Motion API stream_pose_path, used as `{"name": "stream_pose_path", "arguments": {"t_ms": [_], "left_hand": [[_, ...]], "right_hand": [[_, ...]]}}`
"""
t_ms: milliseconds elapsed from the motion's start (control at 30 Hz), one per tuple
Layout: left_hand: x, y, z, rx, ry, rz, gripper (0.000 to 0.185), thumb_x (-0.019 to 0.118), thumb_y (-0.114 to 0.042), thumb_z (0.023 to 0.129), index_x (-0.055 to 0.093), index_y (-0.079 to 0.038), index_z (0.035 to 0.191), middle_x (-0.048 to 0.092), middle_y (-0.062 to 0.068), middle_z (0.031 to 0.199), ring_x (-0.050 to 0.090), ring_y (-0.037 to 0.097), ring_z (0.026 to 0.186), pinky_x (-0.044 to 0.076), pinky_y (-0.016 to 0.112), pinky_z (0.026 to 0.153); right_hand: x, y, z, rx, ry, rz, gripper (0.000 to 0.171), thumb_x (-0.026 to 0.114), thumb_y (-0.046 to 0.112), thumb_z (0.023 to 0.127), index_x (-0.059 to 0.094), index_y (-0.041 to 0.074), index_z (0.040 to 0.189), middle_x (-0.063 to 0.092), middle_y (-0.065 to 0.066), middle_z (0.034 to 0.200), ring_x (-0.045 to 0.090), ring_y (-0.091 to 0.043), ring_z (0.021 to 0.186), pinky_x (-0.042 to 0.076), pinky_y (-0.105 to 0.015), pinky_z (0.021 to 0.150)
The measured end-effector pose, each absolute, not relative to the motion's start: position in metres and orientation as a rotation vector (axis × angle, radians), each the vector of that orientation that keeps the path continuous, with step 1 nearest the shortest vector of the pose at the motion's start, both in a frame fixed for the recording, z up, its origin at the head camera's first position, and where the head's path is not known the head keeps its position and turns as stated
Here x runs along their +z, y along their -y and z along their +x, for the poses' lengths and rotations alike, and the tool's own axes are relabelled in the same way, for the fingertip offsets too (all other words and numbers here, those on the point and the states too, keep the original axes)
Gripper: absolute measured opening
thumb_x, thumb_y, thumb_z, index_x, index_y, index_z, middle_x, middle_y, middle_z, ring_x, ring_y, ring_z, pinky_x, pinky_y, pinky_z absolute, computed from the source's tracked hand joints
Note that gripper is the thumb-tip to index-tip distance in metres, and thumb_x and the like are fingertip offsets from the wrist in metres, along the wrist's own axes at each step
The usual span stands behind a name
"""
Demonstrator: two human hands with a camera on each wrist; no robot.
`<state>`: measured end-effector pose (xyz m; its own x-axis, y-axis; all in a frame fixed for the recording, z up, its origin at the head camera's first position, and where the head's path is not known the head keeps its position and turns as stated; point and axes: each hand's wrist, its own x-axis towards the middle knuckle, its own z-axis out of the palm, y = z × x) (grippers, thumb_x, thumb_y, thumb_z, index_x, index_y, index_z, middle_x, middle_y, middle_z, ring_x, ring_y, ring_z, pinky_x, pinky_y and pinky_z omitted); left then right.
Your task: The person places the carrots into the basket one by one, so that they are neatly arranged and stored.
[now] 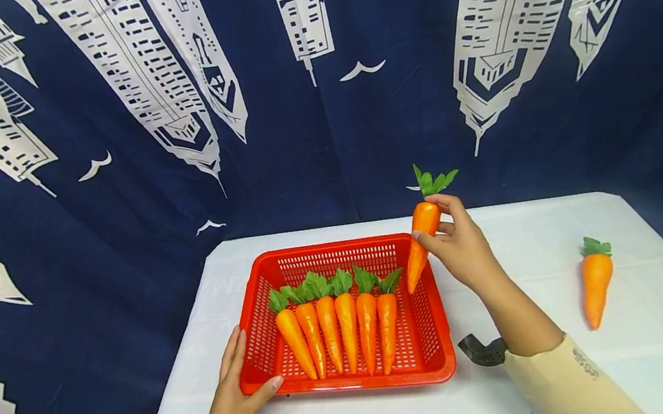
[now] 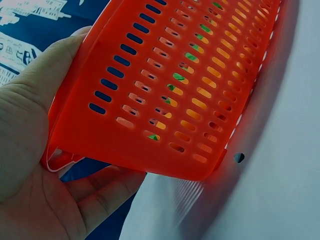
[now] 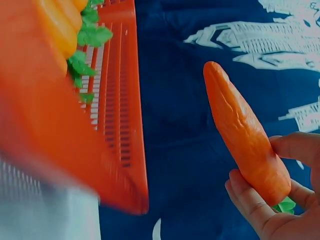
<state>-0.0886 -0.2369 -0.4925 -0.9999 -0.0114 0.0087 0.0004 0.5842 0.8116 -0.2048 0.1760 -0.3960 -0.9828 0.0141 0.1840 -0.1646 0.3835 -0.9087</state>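
There's small dark print on the cream sleeve (image 1: 566, 378) at the lower right of the head view, too small to read, and nothing else here carries writing. Over to the right hand (image 1: 463, 246): its fingers and thumb are curled round the upper, thick end of a carrot (image 1: 422, 237), holding it tilted, green leaves up and the tip pointing down and to the left, right over the right-hand rim of the red basket (image 1: 431, 360). In the right wrist view that carrot (image 3: 245, 137) shows a ridged, glossy orange skin, pinched between the fingers (image 3: 250, 205), with a scrap of green leaf by the palm. The left hand (image 1: 236, 391) sits at the lower left corner of the basket, thumb hooked over the front rim and fingers along the outer wall; the left wrist view shows the slotted red wall (image 2: 170, 90) cradled between thumb and fingers (image 2: 102, 192), so the hand clasps that corner. Inside the basket lie six carrots (image 1: 336, 327) in a neat row, side by side and touching, leaves toward the back, tips toward the front. One more carrot (image 1: 597, 281) lies alone on the white tablecloth (image 1: 527, 231) at the right, well apart from the basket.
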Motion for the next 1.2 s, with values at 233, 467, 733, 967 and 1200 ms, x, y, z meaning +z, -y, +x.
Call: {"name": "stream_pose_path", "arguments": {"t_ms": [233, 467, 733, 967, 1200], "left_hand": [[-0.492, 0.236, -0.089, -1.446, 2.793, 0.024, 0.108, 0.085, -0.036, 0.082, 0.015, -0.024, 0.164, 0.006, -0.004, 0.171, 0.012, 0.035, 0.155, 0.020, 0.069, 0.119], [-0.492, 0.235, -0.090, -1.448, 2.786, 0.011, 0.108, 0.085, -0.033, 0.082, 0.016, -0.022, 0.164, 0.006, -0.002, 0.171, 0.012, 0.036, 0.155, 0.020, 0.070, 0.118], [-0.491, 0.235, -0.090, -1.443, 2.781, 0.013, 0.108, 0.085, -0.034, 0.082, 0.015, -0.024, 0.164, 0.007, 0.001, 0.172, 0.013, 0.037, 0.155, 0.020, 0.072, 0.117], [-0.491, 0.235, -0.090, -1.457, 2.782, 0.033, 0.108, 0.085, -0.033, 0.082, 0.015, -0.023, 0.164, 0.006, 0.000, 0.172, 0.012, 0.036, 0.155, 0.019, 0.071, 0.118], [-0.491, 0.235, -0.090, -1.450, 2.778, 0.021, 0.108, 0.085, -0.033, 0.082, 0.015, -0.023, 0.164, 0.007, 0.000, 0.172, 0.013, 0.036, 0.155, 0.020, 0.071, 0.118]], "right_hand": [[-0.397, -0.156, -0.208, 1.666, 2.485, 0.230, 0.066, 0.071, 0.012, 0.094, 0.041, 0.020, 0.152, 0.039, -0.020, 0.146, 0.063, -0.042, 0.122, 0.060, -0.045, 0.086], [-0.399, -0.137, -0.214, 1.654, 2.487, 0.323, 0.062, 0.073, 0.010, 0.093, 0.047, 0.022, 0.148, 0.041, -0.018, 0.143, 0.065, -0.040, 0.119, 0.061, -0.041, 0.086], [-0.402, -0.117, -0.221, 1.726, 2.512, 0.393, 0.054, 0.061, 0.009, 0.097, 0.048, 0.023, 0.148, 0.041, -0.016, 0.143, 0.066, -0.035, 0.112, 0.061, -0.037, 0.085], [-0.408, -0.102, -0.228, 1.636, 2.628, 0.419, 0.051, 0.066, 0.009, 0.095, 0.052, 0.021, 0.143, 0.044, -0.016, 0.138, 0.065, -0.032, 0.107, 0.060, -0.030, 0.075], [-0.417, -0.089, -0.237, 1.507, 2.777, 0.422, 0.050, 0.070, 0.012, 0.094, 0.055, 0.019, 0.141, 0.044, -0.016, 0.141, 0.061, -0.030, 0.104, 0.058, -0.034, 0.080]]}}
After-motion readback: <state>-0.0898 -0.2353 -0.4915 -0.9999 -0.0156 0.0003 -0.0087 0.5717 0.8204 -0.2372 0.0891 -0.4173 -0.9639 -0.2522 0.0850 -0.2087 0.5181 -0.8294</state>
